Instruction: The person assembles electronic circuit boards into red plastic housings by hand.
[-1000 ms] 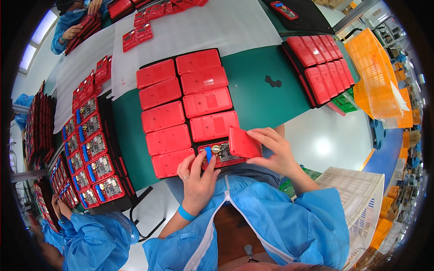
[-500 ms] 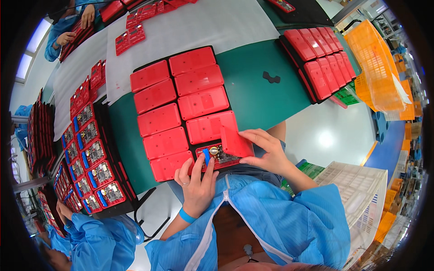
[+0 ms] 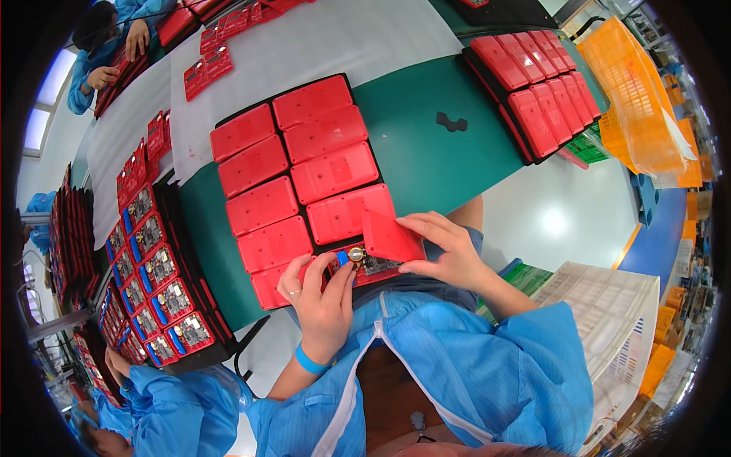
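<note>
A red plastic cover (image 3: 390, 238) stands tilted over an open red case at the near right corner of the black tray. My right hand (image 3: 449, 255) grips the cover's right edge between thumb and fingers. Inside the case lies a circuit board (image 3: 378, 265) with a round, gold-coloured part (image 3: 355, 254) and a blue part (image 3: 342, 259) at its left end. My left hand (image 3: 324, 305) rests there with fingers apart, their tips by the blue part. Several red covers (image 3: 327, 132) lie in two columns on the black tray (image 3: 279, 118), left of and beyond my hands.
Another tray of red covers (image 3: 533, 99) stands at the right on the green table (image 3: 411, 152), near a small black piece (image 3: 451, 122). Trays of cases with bare boards (image 3: 162, 268) are at left. Orange (image 3: 636, 99) and white crates (image 3: 601, 305) flank the right; co-workers sit at left.
The view has shifted slightly. My left fingertips have drawn back a little from the board toward the blue part's near end. The cover is still tilted in my right hand.
</note>
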`<state>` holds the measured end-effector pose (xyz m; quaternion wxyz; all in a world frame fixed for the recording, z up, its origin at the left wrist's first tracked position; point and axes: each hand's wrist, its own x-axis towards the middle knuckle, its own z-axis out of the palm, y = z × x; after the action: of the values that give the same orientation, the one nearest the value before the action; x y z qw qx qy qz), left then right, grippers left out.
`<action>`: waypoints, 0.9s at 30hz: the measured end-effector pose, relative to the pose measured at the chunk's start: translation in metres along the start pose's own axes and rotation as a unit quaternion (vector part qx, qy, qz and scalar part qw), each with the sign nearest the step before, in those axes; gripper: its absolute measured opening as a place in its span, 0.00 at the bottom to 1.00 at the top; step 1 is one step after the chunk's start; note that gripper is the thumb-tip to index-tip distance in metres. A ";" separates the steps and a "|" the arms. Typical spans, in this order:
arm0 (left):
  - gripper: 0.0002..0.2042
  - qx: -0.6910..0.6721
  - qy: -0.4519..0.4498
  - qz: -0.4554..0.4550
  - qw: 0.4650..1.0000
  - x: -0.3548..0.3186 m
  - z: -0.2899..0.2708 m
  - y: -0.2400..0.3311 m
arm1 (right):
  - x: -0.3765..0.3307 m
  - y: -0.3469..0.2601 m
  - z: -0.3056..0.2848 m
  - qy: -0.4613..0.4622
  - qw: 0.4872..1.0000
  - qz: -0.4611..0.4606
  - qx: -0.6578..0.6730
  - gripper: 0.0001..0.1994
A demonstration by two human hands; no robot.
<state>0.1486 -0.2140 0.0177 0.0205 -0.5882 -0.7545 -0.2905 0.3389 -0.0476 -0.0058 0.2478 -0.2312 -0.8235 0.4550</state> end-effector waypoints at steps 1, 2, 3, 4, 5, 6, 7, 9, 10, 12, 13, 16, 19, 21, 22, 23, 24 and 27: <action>0.10 0.005 -0.003 0.004 1.000 0.004 -0.001 0.000 | 0.000 0.001 0.000 -0.001 1.000 -0.003 -0.004 0.37; 0.10 0.007 -0.005 0.006 1.000 0.007 -0.002 0.001 | 0.000 0.001 0.000 -0.003 1.000 -0.005 -0.007 0.37; 0.10 0.014 -0.021 0.008 1.000 0.011 -0.003 0.002 | 0.000 0.001 0.000 0.000 1.000 -0.003 -0.006 0.37; 0.09 0.021 -0.037 0.011 0.999 0.014 -0.004 0.003 | 0.000 -0.001 -0.001 -0.003 1.000 0.004 -0.002 0.36; 0.09 0.022 -0.039 0.013 0.999 0.016 -0.005 0.004 | 0.000 -0.001 0.000 -0.007 1.000 0.011 0.003 0.36; 0.09 0.028 -0.046 0.016 0.998 0.017 -0.005 0.005 | 0.000 0.000 0.000 -0.003 1.000 0.013 0.004 0.36; 0.08 0.036 -0.053 0.020 0.998 0.019 -0.005 0.006 | 0.000 0.002 0.000 0.000 1.000 0.007 0.008 0.36; 0.09 0.037 -0.047 0.029 0.998 0.017 -0.001 0.008 | -0.001 0.003 0.000 0.006 1.000 0.002 0.013 0.36; 0.09 0.039 -0.038 0.035 0.998 0.016 0.001 0.008 | -0.001 0.004 0.000 0.004 1.000 0.007 0.014 0.36; 0.08 0.012 -0.023 0.019 0.999 0.010 0.005 0.003 | -0.001 0.004 0.000 0.004 1.000 0.015 0.016 0.36; 0.08 -0.016 -0.006 0.000 1.000 0.009 0.007 0.002 | -0.001 0.005 0.000 0.002 1.000 0.017 0.018 0.36; 0.08 -0.009 0.012 0.004 1.000 0.008 0.010 0.002 | -0.001 0.006 0.000 0.002 1.000 0.014 0.016 0.37; 0.08 -0.016 0.003 -0.003 1.000 0.009 0.010 0.002 | 0.000 0.007 0.000 0.002 1.000 0.004 0.007 0.37; 0.08 -0.019 -0.002 -0.005 1.000 0.010 0.009 0.002 | 0.000 0.007 0.000 0.001 1.000 0.001 0.002 0.37; 0.08 -0.021 -0.007 -0.007 1.000 0.011 0.008 0.002 | 0.000 0.007 0.000 0.000 1.000 0.000 -0.001 0.37; 0.08 -0.022 -0.007 -0.007 1.000 0.013 0.007 0.004 | 0.000 0.007 0.000 -0.001 1.000 -0.001 -0.003 0.36; 0.07 -0.009 -0.013 -0.009 1.000 0.015 0.005 0.006 | 0.000 0.007 0.000 -0.001 1.000 -0.001 -0.003 0.36; 0.06 0.013 -0.034 -0.020 0.999 0.017 0.006 0.011 | 0.000 0.005 0.000 -0.001 1.000 0.001 -0.003 0.36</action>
<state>0.1546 -0.1950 0.0236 -0.0031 -0.5823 -0.7699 -0.2611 0.3397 -0.0452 -0.0104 0.2455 -0.2325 -0.8249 0.4530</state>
